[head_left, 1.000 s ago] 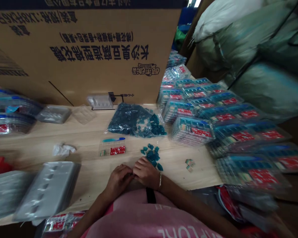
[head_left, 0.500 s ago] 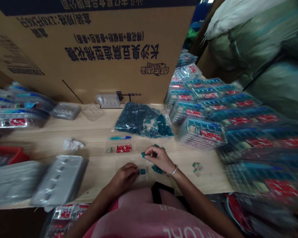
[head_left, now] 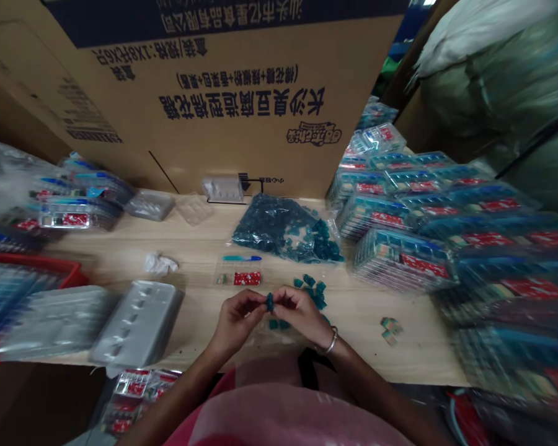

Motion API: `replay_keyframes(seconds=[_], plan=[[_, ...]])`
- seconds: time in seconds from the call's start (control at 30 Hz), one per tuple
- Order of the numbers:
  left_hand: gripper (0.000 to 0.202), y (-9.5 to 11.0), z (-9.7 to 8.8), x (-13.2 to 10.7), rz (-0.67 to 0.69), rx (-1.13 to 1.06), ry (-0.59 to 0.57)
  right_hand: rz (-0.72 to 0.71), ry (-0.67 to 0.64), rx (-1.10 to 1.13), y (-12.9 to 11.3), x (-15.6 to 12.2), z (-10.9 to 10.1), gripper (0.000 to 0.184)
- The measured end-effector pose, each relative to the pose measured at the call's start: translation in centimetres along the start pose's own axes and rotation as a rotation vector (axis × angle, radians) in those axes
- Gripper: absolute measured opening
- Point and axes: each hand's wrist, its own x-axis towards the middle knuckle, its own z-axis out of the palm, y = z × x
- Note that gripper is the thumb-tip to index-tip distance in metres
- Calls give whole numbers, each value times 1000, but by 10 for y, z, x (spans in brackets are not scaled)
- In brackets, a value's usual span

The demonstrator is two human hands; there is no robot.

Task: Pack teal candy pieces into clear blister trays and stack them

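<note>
A cardboard carton (head_left: 242,161) printed in Chinese stands upright behind the desk (head_left: 423,356), and bulging green sacks (head_left: 488,80) are piled at the upper right of the frame. The right half of the desk is occupied by rows of stacked plastic packs (head_left: 400,210) with red labels; further packs (head_left: 79,214) are gathered at the left, beside a red basket (head_left: 69,267). A silver moulded tray (head_left: 137,322) lies at the lower left.

A clear bag (head_left: 283,232) remains well filled with teal translucent cubes and lies at the centre of the desk. Below it, a flat plastic sleeve (head_left: 227,272) has been laid out, with a blue spoon (head_left: 242,257) just above a red card (head_left: 247,278). A scattered group of loose cubes (head_left: 311,288) lies near the hands, and two cubes (head_left: 278,324) rest directly beneath them.

One teal cube (head_left: 270,302) is held at the lower centre of the frame, pinched between the fingertips of the left hand (head_left: 237,322) and the right hand (head_left: 302,313). Both hands are closed on it, and the fingertips meet around it. Many packs are already stacked, while the loose cubes and the bagged supply remain to be dealt with.
</note>
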Motion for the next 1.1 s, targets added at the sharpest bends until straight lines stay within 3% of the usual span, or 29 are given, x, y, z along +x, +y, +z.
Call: replay_keyframes(seconds=[0.17,0.27,0.4,0.47,0.57,0.67,0.77,0.83,0.97,1.1], plan=[[24,-1,2,-4,-149,-40,34,-103,21,-238,-2,-5,7,2],[24,-1,1,-3,-227,-79,8,-189,47,-384,-3,-6,8,7],[29,2,-2,0,-382,-274,-27,-155,4,-347,-4,-5,5,7],[31,4,-1,1,-443,-357,-32,-220,6,-327,-5,-4,3,6],[30,6,3,3,-480,-432,-37,-357,44,-269,-7,-4,5,5],[34,3,4,3,-461,-446,-44,-321,51,-167,-7,-6,9,9],[36,-4,-7,-1,-364,-253,-107,-233,-12,-125,-4,-8,10,11],[33,-12,-19,-6,-207,63,-117,-229,-75,-231,0,-9,8,8],[16,-35,-41,-15,172,707,-122,-379,-273,-795,13,-5,9,4],[9,-52,-46,-17,351,912,-181,-476,-436,-1151,25,-1,16,2]])
